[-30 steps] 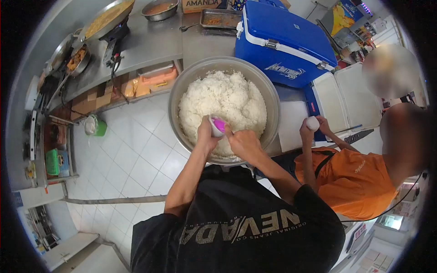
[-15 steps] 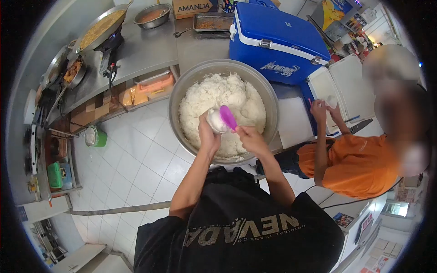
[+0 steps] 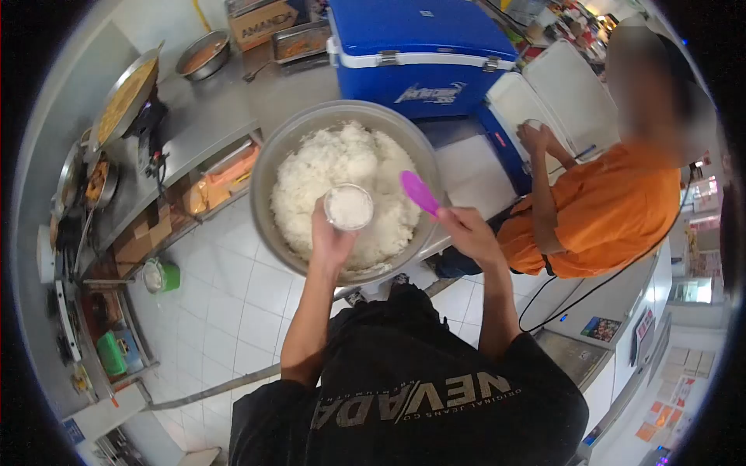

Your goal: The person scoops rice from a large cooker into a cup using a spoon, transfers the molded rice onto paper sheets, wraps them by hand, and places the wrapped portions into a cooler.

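Note:
My left hand [image 3: 331, 239] is wrapped round a small round cup [image 3: 349, 208], its mouth facing me and filled with white rice that looks level with the rim. In my right hand [image 3: 470, 233] is a purple rice paddle [image 3: 420, 193], held apart from the cup and to its right. Both hands are over a large metal pot [image 3: 266, 210] heaped with cooked rice [image 3: 330, 155]. The fingers behind the cup are partly hidden.
Behind the pot stands a blue cooler [image 3: 427, 70]. At right, a person in an orange shirt [image 3: 614, 210] holds something small and white near an open white container [image 3: 517, 101]. Pans of food, including a wok [image 3: 128, 97], occupy the left counter. A green bucket [image 3: 161, 276] is on the floor.
The purple paddle has moved off the cup to the right. The cup now shows its rice-filled mouth. My view has shifted, and the person in orange has turned slightly.

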Demonstrator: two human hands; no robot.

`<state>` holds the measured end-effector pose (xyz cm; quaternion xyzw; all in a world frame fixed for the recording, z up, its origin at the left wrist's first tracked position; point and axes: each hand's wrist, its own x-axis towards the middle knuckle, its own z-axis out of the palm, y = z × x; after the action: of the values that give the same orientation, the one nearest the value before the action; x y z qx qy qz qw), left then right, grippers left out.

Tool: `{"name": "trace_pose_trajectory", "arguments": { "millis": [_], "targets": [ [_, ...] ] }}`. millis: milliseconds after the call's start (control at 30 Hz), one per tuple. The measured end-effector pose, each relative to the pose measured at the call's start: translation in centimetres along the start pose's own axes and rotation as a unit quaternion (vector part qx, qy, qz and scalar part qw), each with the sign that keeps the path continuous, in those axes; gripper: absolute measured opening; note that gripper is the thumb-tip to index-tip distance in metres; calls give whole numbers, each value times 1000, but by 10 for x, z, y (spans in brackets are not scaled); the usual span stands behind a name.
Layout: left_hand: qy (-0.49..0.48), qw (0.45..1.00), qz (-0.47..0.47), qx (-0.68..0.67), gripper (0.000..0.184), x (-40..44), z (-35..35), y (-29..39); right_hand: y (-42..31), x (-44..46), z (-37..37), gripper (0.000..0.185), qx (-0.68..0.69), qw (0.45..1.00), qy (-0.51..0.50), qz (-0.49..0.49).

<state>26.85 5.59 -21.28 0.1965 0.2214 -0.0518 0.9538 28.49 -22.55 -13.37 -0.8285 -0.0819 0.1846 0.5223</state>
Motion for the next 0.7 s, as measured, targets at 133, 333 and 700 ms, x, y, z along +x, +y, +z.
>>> {"name": "trace_pose_trajectory", "arguments": {
  "millis": [133,333,700],
  "targets": [
    [-83,991,-86,-66,45,-17,73,-38,61,-91,-83,38,157,974,-12,165],
    [-83,982,-163,-43,44,52,132,-201,214,-195,-88,31,285,905,-4,315],
    [-104,460,310,826,57,293,86,-388,251,-267,-63,33,388,837,59,381]
  ]
}}
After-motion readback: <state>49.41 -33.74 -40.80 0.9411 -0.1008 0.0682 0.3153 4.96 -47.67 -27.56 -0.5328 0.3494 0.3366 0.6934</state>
